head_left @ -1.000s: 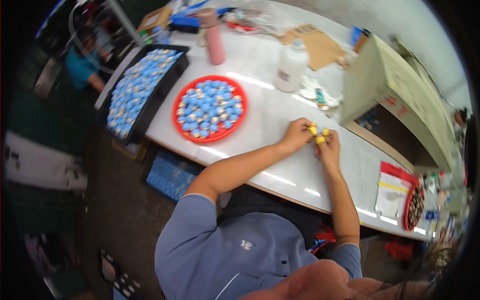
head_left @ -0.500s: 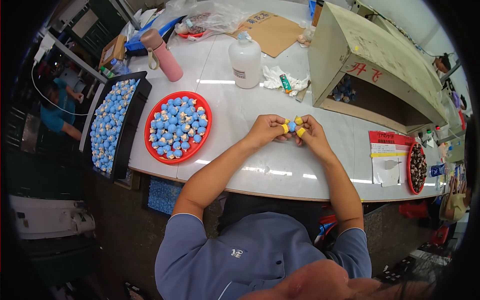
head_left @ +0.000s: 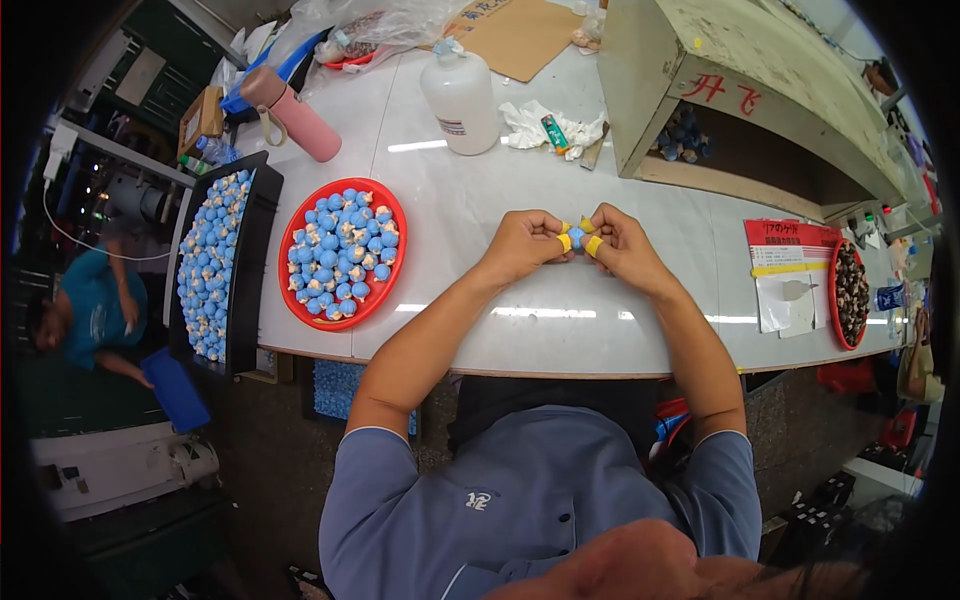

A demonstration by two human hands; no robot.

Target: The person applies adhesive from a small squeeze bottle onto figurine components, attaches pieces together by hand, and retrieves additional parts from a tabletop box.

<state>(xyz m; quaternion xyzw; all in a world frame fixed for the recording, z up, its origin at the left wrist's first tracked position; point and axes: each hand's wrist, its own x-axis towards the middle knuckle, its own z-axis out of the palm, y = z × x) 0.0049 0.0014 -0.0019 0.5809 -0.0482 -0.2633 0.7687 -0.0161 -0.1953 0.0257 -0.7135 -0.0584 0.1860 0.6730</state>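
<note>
Over the middle of the table, my left hand (head_left: 527,243) and my right hand (head_left: 626,246) meet, fingertips pinched around one small blue ball-shaped piece (head_left: 576,236). Yellow wraps cover several of my fingertips, and my fingers hide part of the piece. To the left, a round red tray (head_left: 398,262) holds many similar blue balls with cream-coloured parts. Farther left, a long black tray (head_left: 243,270) is filled with more of them.
A pink flask (head_left: 305,122) and a white plastic bottle (head_left: 460,105) stand behind. Crumpled tissue with a green lighter (head_left: 553,132) lies near a metal cabinet (head_left: 640,90). A red tray of dark pieces (head_left: 850,295) sits at right. A person (head_left: 100,300) at left holds a blue tray (head_left: 176,392).
The view has shifted slightly. Both hands stay together on the blue piece, their fingers slightly repositioned. At left, the other person has come closer, and a blue tray now shows at their hand.
</note>
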